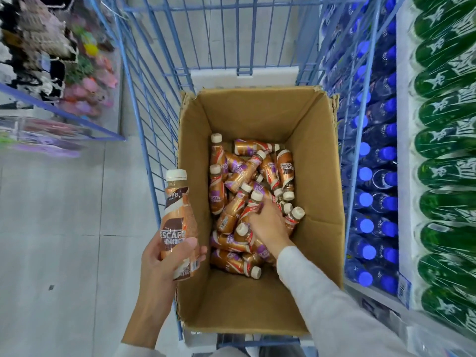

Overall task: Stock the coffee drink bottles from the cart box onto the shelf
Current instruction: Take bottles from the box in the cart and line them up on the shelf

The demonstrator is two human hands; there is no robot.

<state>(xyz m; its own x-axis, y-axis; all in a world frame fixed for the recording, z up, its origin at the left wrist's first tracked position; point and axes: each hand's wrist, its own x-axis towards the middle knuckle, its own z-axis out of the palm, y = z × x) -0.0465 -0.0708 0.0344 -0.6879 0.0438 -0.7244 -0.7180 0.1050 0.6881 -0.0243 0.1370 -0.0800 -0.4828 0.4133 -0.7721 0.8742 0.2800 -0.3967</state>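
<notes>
An open cardboard box (319, 161) stands in a blue wire cart (154, 117). Several brown coffee drink bottles (242, 173) with cream caps lie jumbled at its bottom. My left hand (164, 256) is shut on one coffee bottle (177, 217), held upright outside the cart's left side. My right hand (268, 222) reaches down into the box and rests on the pile, its fingers curled over a bottle (251, 206); whether it grips that bottle is unclear.
To the right, shelves hold rows of blue-capped water bottles (371, 176) and green bottles (448, 150). At the upper left a shelf (59, 112) carries blurred colourful goods. Grey tiled floor (64, 228) lies left of the cart.
</notes>
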